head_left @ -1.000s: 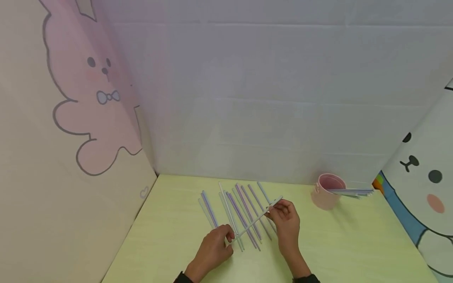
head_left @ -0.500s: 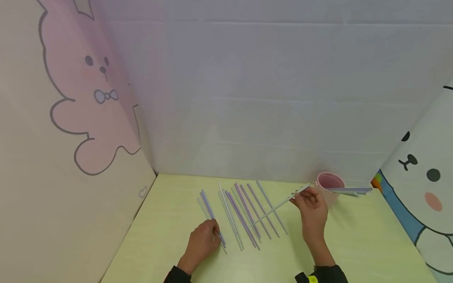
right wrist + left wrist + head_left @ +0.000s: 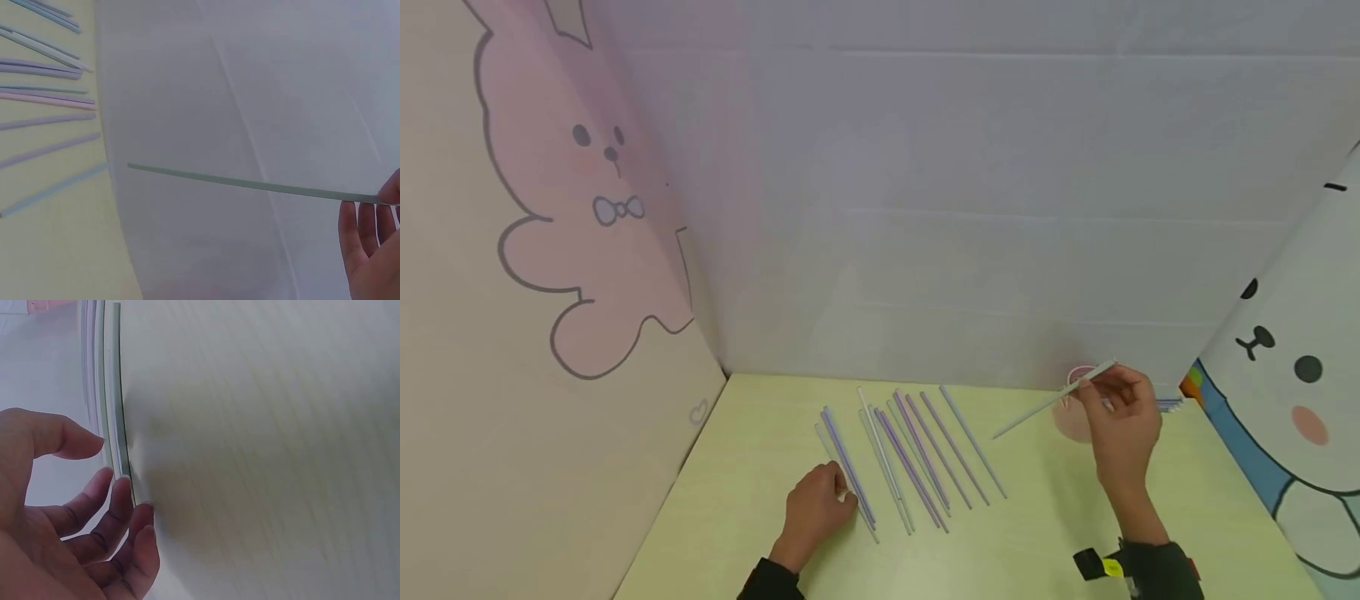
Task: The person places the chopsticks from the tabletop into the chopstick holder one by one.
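Note:
My right hand (image 3: 1126, 425) pinches a pale green straw (image 3: 237, 182) near one end. The straw slants down to the left, above the table and in front of the pink bucket (image 3: 1070, 423), which my hand partly hides in the head view. My left hand (image 3: 816, 504) is low at the leftmost straws (image 3: 848, 467), a pale one and bluish-purple ones lying close together. In the left wrist view its fingertips (image 3: 123, 481) are right at the straws, the thumb apart from the fingers.
Several purple, pink, green, white and blue straws (image 3: 957, 450) lie spread on the yellow table (image 3: 760, 442). More straws (image 3: 1170, 405) stick out to the right of the bucket. A pale curtain (image 3: 880, 250) stands behind, with printed cartoon panels at both sides.
My right hand has carried the green straw rightward from over the spread straws to the bucket. The left hand let go of that straw and moved left to the leftmost straws.

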